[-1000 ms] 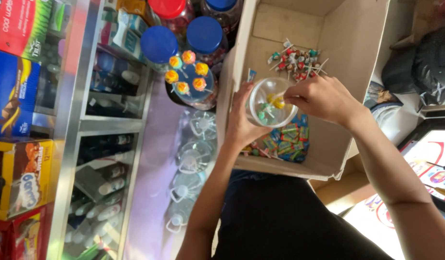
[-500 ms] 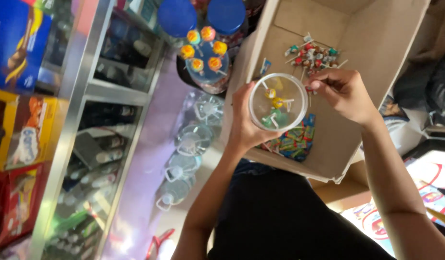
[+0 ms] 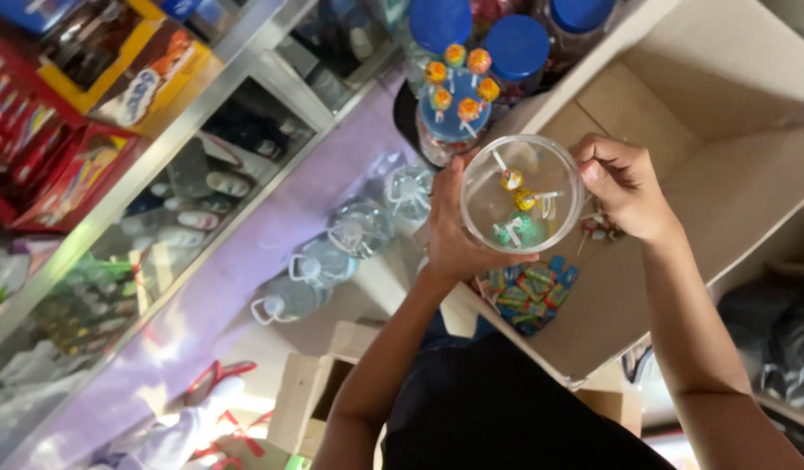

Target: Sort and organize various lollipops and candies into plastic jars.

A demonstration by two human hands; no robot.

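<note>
**Clear jar held over an open carton of sweets**

At the far left, red and yellow cardboard snack boxes [image 3: 67, 130] sit in a glass-fronted display case with a metal frame [image 3: 245, 65]. Below and to the right of the case, a row of large clear plastic water bottles with handles [image 3: 332, 252] lies along the purple floor. Lower down, a small open brown cardboard box [image 3: 311, 396] stands near the person's dark-clothed lap.

Towards the middle, the left hand [image 3: 458, 235] has its grip clamped on a round clear plastic jar [image 3: 522, 193], thumb on the near rim and fingers wrapped round the far side. The jar is held up in the air, its open mouth facing the camera, above the near edge of the carton. Inside lie a few small lollipops with yellow and green wrapped heads and white sticks [image 3: 519, 213].

Just behind the jar, orange-and-yellow lollipops stand in a holder on a blue-lidded clear container [image 3: 458, 87], with more blue-lidded jars [image 3: 517, 43] beside it.

The right hand [image 3: 624, 187] is touching the jar's right rim, fingers curled together; whether they pinch anything cannot be told.

Under both hands is a large open brown cardboard carton [image 3: 733, 191]. On its bottom lies a packet of multicoloured wrapped sweets [image 3: 528, 296], and a few loose lollipops [image 3: 598, 228] show just under the right hand.
</note>
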